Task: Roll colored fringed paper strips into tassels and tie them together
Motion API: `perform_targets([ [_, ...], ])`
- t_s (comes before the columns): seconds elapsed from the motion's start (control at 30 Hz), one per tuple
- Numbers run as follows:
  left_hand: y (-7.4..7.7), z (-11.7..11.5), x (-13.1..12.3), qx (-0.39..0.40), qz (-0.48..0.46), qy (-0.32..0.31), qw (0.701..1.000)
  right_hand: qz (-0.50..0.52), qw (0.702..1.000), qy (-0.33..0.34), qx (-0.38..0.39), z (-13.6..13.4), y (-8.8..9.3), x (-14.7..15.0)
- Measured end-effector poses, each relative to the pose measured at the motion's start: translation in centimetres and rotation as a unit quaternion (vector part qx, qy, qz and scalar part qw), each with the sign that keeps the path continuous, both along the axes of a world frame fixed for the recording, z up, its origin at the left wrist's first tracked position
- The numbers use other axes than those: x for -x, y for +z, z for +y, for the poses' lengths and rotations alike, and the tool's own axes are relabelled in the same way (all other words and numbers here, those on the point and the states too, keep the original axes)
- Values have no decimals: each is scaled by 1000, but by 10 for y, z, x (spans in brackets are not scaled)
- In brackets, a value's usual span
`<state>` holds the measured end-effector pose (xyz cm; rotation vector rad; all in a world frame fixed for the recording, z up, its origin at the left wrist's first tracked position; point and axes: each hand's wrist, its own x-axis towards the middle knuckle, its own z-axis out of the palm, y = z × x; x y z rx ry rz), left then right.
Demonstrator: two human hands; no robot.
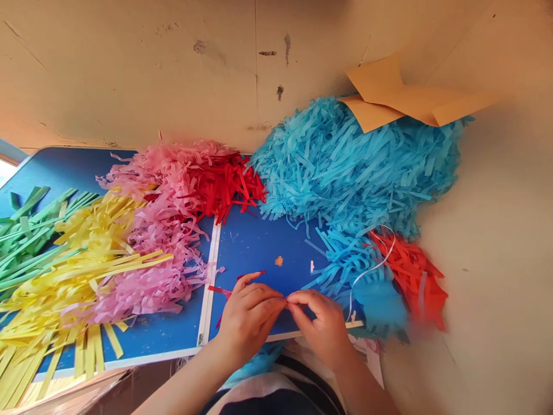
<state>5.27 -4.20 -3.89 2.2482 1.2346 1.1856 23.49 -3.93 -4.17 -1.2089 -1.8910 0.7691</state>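
Observation:
My left hand and my right hand meet fingertip to fingertip over the near edge of a blue board. Both are pinched closed. The left hand holds thin red paper strips that stick out past its fingers. What the right hand pinches is too small to make out; a white string curls away beside it.
Heaps of shredded paper lie around: blue, red, pink, yellow, green and orange-red. Tan paper sheets rest on the blue heap. A beige wall stands behind.

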Motion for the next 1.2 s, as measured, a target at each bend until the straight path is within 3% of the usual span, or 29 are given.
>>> perform_targets([
  [0.27, -5, -2, -3, 48, 7, 11, 999, -17, 999, -13, -47, -1, 0, 3],
  [0.47, -3, -1, -4, 69, 11, 18, 997, -18, 998, -44, -31, -5, -3, 5],
  [0.63, -4, -1, -3, 75, -34, 3, 997, 18, 997, -72, 38, -4, -3, 4],
  [0.8, -3, -1, -1, 50, -74, -14, 996, 67, 990, -11, 121, -2, 0, -3],
  [0.93, 0, -2, -4, -15, -58, 1, 998, 43, 997, -26, 65, -5, 1, -3],
  [1.2, -3, -2, -7, -17, -40, 31, 999, 35, 999, -37, -3, -5, 0, 3],
])
